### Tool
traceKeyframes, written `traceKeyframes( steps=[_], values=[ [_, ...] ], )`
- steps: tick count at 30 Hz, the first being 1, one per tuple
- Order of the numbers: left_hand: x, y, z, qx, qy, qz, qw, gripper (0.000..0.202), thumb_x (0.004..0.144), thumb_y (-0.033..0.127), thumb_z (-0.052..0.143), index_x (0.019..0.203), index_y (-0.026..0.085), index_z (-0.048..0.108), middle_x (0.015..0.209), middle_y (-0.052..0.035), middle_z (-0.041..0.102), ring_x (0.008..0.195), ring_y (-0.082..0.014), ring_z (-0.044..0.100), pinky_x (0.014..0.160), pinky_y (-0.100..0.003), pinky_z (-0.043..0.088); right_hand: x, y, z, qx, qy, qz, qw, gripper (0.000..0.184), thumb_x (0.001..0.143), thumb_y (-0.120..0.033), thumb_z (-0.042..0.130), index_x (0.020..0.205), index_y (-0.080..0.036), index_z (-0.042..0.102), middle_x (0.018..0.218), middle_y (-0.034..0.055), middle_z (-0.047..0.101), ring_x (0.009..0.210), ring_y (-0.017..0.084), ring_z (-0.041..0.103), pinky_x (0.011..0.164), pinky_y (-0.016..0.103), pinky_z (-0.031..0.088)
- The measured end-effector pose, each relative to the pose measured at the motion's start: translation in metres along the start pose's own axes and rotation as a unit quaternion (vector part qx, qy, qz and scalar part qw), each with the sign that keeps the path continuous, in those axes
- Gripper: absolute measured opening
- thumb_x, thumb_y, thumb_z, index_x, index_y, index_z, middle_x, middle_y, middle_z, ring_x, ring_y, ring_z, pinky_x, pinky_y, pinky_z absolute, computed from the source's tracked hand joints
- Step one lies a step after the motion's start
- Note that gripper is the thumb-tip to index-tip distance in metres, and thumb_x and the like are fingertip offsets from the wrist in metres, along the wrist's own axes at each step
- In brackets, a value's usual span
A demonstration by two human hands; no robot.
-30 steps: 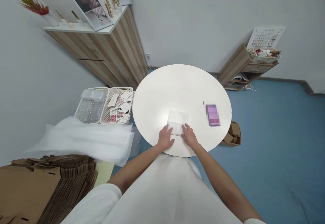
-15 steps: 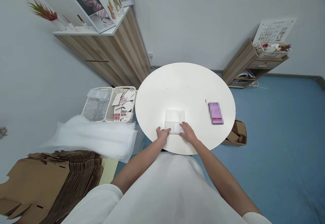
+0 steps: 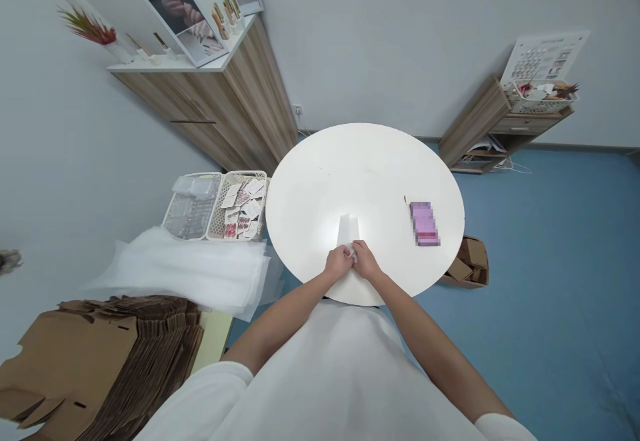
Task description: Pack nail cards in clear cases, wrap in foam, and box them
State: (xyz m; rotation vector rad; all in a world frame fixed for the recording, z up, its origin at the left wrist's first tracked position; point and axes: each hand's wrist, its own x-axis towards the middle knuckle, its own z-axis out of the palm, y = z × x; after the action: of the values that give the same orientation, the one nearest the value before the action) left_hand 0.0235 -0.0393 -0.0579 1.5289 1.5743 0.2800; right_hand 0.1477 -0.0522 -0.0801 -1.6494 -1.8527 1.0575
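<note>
Near the front edge of the round white table [image 3: 360, 154], a white foam packing sheet [image 3: 349, 228] stands folded into a narrow, tapering shape. My left hand [image 3: 339, 263] is closed on its near end from the left. From the other side my right hand [image 3: 367, 260] pinches the same end, its fingers almost touching those of the left. Whether anything lies inside the folds is hidden. A purple, pixel-blurred flat object [image 3: 425, 224] rests on the table to the right, apart from both hands.
To the left are a basket of clear plastic boxes [image 3: 193, 208], a basket of cards [image 3: 245, 208], stacked foam sheets [image 3: 185, 264] and flat brown cartons [image 3: 100, 354]. A carton of cardboard pieces [image 3: 467, 262] stands on the floor at right. Wooden cabinets [image 3: 250, 94] line the wall.
The foam sheet has gone from a flat, wide square to a narrow folded shape. Both hands have come together at its near end and closed on it.
</note>
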Motion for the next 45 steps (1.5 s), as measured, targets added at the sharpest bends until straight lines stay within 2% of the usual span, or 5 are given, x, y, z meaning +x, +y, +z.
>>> traceKeyframes(
  steps=[16,24,30,34,45],
  values=[
    [-0.026,-0.02,-0.006,0.127,-0.056,0.236,0.962,0.031,0.073,0.019,0.043,0.103,0.017,0.052,0.092,-0.0072,0.049,0.087,-0.0205,0.047,0.076,-0.034,0.043,0.012,-0.003,0.001,0.047,0.096,0.128,0.986,0.017,0.071,-0.032,0.045,0.077,-0.019,0.054,0.073,0.0011,0.05,0.065,0.014,0.048,0.063,0.028,0.042],
    [-0.01,-0.029,-0.023,0.186,0.009,0.271,0.944,0.053,0.076,0.027,0.044,0.126,0.017,0.029,0.133,-0.0111,0.032,0.123,-0.0236,0.028,0.097,-0.039,0.028,0.011,0.001,0.002,0.062,0.106,0.118,0.985,0.011,0.069,-0.024,0.043,0.075,-0.019,0.051,0.072,0.0,0.052,0.064,0.012,0.049,0.063,0.027,0.042],
    [0.002,-0.025,-0.021,0.265,-0.059,0.289,0.918,0.057,0.079,0.032,0.041,0.131,0.02,0.022,0.141,-0.0075,0.021,0.13,-0.0228,0.011,0.101,-0.04,0.016,-0.006,-0.001,-0.01,0.018,0.064,0.048,0.997,0.036,0.071,-0.017,0.04,0.107,-0.018,0.044,0.1,0.0069,0.052,0.083,0.016,0.053,0.076,0.034,0.044],
    [0.003,-0.024,-0.026,0.247,-0.079,0.287,0.922,0.059,0.077,0.033,0.045,0.131,0.021,0.024,0.14,-0.0071,0.022,0.13,-0.0228,0.01,0.103,-0.04,0.012,-0.014,0.001,-0.023,-0.086,-0.024,-0.086,0.992,0.065,0.066,-0.021,0.053,0.127,-0.02,0.029,0.134,0.0099,0.029,0.123,0.025,0.028,0.097,0.043,0.029],
    [-0.007,-0.022,-0.037,0.122,-0.131,0.234,0.956,0.077,0.055,0.03,0.067,0.123,0.02,0.033,0.121,-0.0093,0.045,0.112,-0.028,0.041,0.096,-0.038,0.028,-0.021,0.002,-0.023,-0.112,-0.15,-0.106,0.977,0.079,0.063,-0.025,0.06,0.132,-0.015,0.024,0.132,0.0138,0.034,0.121,0.027,0.03,0.096,0.042,0.031]
  ],
)
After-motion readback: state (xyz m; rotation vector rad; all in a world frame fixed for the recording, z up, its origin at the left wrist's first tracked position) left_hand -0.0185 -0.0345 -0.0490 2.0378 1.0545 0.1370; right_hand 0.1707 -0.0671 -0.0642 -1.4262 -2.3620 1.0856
